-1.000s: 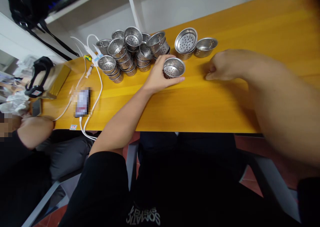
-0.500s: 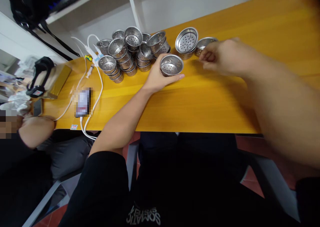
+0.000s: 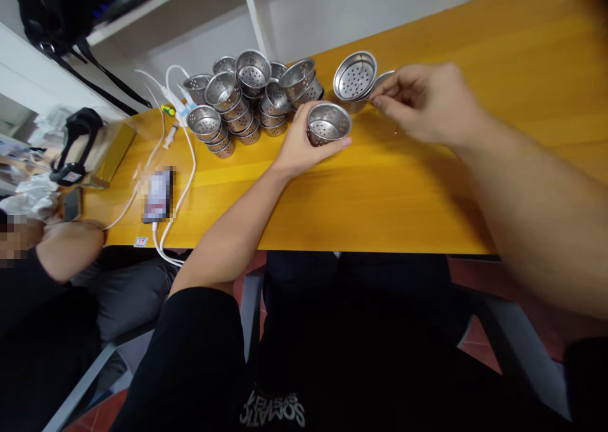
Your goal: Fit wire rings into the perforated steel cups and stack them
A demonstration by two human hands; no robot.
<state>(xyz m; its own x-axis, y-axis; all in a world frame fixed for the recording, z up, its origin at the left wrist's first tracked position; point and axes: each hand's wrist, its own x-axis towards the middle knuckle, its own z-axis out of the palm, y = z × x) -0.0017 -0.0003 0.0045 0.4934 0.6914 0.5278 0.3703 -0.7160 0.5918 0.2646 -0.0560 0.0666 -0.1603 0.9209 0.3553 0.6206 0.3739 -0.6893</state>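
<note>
A person seated at a yellow table (image 3: 427, 185) gripped a small perforated metal cup (image 3: 329, 123) in the left hand (image 3: 299, 146), fingers wrapped round its wall and the cup tipped so its open mouth faced up and toward the camera. The cup stood just in front of a heap of like cups (image 3: 242, 99), some nested in stacks. The right hand (image 3: 427, 102) hovered above the table with thumb and fingers pinched together, apparently on something small and thin; what it gripped could not be made out. It partly hid a shallow bowl (image 3: 384, 77) beside a wider strainer (image 3: 355, 77). The work looked best served by keeping the cup steady and level in the left hand while the right worked slowly and precisely. The left forearm stretched straight across the table; the right arm reached in from the side, wrist slightly bent.
</note>
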